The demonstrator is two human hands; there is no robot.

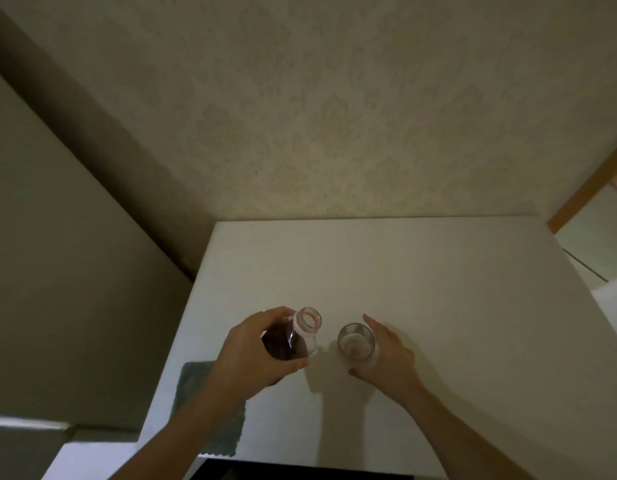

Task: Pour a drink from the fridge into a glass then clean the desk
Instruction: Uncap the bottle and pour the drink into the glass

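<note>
Nearest the person, at the front-left corner of the white desk (421, 271), a grey-green cloth with a zigzag edge (213, 420) lies flat, partly under the left forearm and hanging close to the front edge. It waits there for the wiping and is not needed yet.

Just beyond it, the left hand (255, 351) grips a clear plastic bottle of dark red drink (289, 344), fingers and thumb wrapped round the body. The cap is off and the open mouth leans slightly toward the right. I cannot tell whether the base rests on the desk or is lifted.

Near the bottle, about midway along the front part of the desk, stands a small clear drinking glass (356, 345), upright and apparently empty. The right hand (386, 358) cups it from the right, thumb at the near side and fingers curving round the far side, touching or almost touching the wall.

The step in hand looks like the start of the pour. To do it well, the right hand should close firmly on the glass so it cannot slide or tip. Bring the bottle mouth right over the rim before tilting further, tilt slowly since the bottle looks fairly full, and stop short of the brim.

The far half of the desk, up to the patterned beige wall (334, 98), carries nothing.
</note>
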